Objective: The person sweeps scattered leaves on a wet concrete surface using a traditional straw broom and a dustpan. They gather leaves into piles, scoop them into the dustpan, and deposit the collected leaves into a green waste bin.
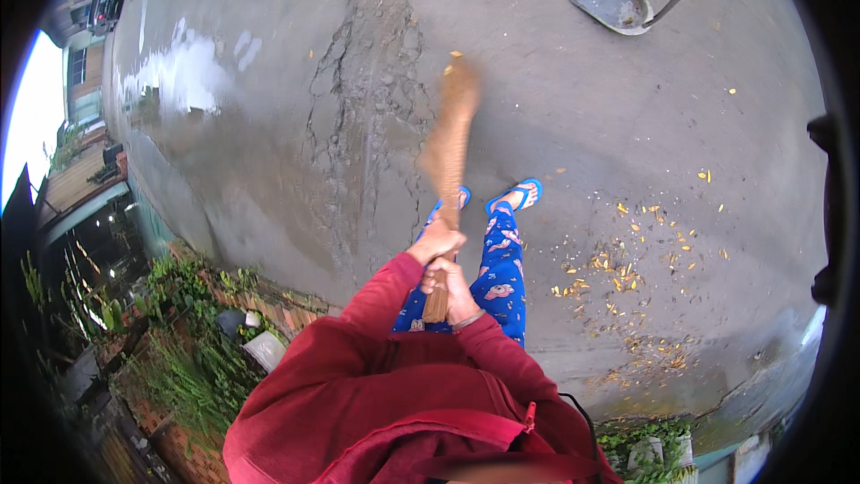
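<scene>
Both my hands grip a straw broom (452,148), its tan bristles smeared by motion and stretching away from me over the wet concrete. My left hand (436,240) is wrapped round the handle farther from my body. Closer to me, my right hand (455,289) closes round it near the butt end, which pokes out toward my jacket. At the broom's far tip shows a yellow leaf (457,55). To the right lie scattered yellow leaves and small debris (616,267). A grey dustpan (613,2) with a long upright handle stands at the far right.
Cracked, broken concrete (372,81) runs away ahead, with a shiny puddle (184,72) to its left. Green plants (193,376) and a low brick edging (287,309) line the near left. My feet in blue sandals (515,196) stand just right of the broom.
</scene>
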The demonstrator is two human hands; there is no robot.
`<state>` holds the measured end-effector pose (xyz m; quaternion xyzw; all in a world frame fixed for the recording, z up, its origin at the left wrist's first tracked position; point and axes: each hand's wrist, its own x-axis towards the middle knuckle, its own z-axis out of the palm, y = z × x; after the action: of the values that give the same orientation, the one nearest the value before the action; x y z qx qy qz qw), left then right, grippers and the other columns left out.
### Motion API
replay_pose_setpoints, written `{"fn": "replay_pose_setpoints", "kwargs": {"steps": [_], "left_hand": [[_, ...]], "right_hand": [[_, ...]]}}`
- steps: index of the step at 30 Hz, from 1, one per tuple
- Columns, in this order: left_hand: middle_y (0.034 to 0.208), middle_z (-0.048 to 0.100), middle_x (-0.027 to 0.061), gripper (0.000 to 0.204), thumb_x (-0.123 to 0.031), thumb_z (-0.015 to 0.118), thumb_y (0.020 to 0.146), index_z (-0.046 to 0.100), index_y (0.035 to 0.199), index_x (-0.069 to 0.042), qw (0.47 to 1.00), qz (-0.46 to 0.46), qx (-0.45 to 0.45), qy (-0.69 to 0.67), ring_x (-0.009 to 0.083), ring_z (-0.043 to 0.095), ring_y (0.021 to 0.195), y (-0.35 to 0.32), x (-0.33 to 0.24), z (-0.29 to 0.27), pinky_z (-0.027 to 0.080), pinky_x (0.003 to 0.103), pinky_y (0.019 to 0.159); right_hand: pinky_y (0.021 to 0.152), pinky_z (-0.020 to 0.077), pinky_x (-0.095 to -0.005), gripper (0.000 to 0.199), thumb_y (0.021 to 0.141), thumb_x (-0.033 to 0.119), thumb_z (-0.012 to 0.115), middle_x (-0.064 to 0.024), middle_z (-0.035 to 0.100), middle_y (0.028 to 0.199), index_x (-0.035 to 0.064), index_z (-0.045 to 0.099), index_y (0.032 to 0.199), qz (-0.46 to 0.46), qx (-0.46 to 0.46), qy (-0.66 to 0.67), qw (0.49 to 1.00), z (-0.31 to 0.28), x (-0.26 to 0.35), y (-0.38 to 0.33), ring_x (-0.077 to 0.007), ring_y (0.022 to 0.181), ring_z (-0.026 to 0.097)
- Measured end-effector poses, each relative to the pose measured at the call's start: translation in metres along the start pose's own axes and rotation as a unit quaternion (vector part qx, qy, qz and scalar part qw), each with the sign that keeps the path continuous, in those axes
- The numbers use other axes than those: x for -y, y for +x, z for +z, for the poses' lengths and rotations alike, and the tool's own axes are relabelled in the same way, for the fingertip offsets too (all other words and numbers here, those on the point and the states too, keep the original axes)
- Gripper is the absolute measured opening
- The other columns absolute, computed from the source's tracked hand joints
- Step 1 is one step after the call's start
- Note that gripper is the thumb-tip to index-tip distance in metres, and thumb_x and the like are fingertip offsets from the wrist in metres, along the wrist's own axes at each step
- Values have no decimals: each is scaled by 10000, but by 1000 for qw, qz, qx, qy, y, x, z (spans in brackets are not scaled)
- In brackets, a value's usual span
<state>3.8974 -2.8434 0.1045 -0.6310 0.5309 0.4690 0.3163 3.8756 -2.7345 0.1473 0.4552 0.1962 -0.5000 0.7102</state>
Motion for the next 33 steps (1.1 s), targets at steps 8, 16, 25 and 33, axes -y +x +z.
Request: {"fn": "replay_pose_setpoints", "kwargs": {"steps": [8, 16, 25, 33], "left_hand": [[829, 623, 159, 922, -51, 630, 713, 90, 1459, 0, 967, 140, 197, -74, 186, 592, 559, -36, -18, -14, 488, 323, 503], [697, 565, 40, 450, -38, 640, 689, 479, 1110, -20, 944, 69, -6, -321, 127, 546, 543, -74, 59, -101, 478, 288, 482], [575, 538, 56, 79, -92, 607, 711, 551, 725, -37, 799, 83, 10, -595, 175, 547, 465, 83, 76, -207, 498, 319, 459], [661, 575, 72, 176, -95, 583, 748, 511, 900, -40, 921, 173, -46, -346, 190, 574, 522, 156, -125, -98, 491, 343, 486]], "right_hand": [[414, 457, -358, 69, 765, 106, 509, -77, 487, 591, 41, 493, 750, -187, -81, -14, 979, 35, -46, -11, -212, 435, 499], [808, 492, -378, 487, 804, 183, 618, -82, 538, 1109, 44, 447, 1237, -3, 125, -360, 925, 41, -42, -29, -185, 952, 580], [900, 484, -456, 415, 865, 192, 575, -130, 579, 1114, 36, 463, 1233, -504, -56, -227, 831, 3, 301, -188, -264, 998, 584], [956, 465, -483, 827, 844, 133, 625, -215, 307, 1409, -24, 77, 1442, -701, -170, -263, 641, 140, 524, -250, -328, 1272, 383]]}}
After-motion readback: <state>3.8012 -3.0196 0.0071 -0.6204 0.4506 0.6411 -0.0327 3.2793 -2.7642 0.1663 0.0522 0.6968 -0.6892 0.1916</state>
